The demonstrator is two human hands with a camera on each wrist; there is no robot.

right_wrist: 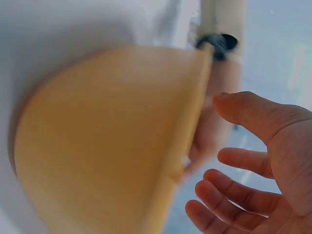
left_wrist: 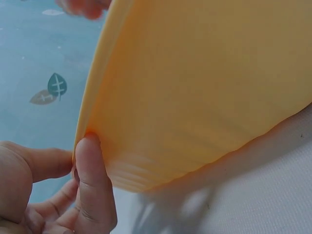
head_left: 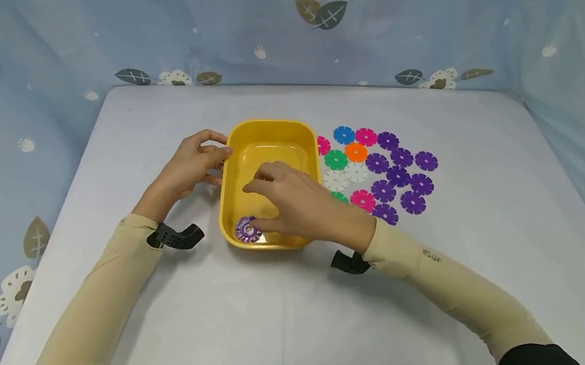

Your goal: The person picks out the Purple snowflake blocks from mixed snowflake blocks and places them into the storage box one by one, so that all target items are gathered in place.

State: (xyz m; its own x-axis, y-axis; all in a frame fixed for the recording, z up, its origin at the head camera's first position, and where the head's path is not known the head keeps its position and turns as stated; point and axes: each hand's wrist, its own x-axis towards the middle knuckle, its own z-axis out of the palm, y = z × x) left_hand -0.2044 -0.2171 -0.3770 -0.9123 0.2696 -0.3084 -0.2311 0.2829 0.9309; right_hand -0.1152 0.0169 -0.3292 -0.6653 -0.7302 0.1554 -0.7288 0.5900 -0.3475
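A yellow plastic tray [head_left: 267, 122] stands on the white table. At its left side my left hand [head_left: 188, 165] pinches the rim between thumb and fingers, which the left wrist view shows close up. My right hand [head_left: 301, 203] hovers over the tray with fingers spread and loosely bent; in the right wrist view nothing lies between them. In the tray's near left corner is a purple notched disc [head_left: 246, 229], close to the right thumb. Whether more pieces lie under the right hand is hidden.
Flat notched discs lie right of the tray: several purple ones [head_left: 398, 176], plus pink [head_left: 366, 136], blue [head_left: 344, 135], orange [head_left: 356, 152], green [head_left: 335, 159] and white [head_left: 356, 171] ones. A blue leaf-print curtain [head_left: 247, 20] hangs around the table [head_left: 494, 179].
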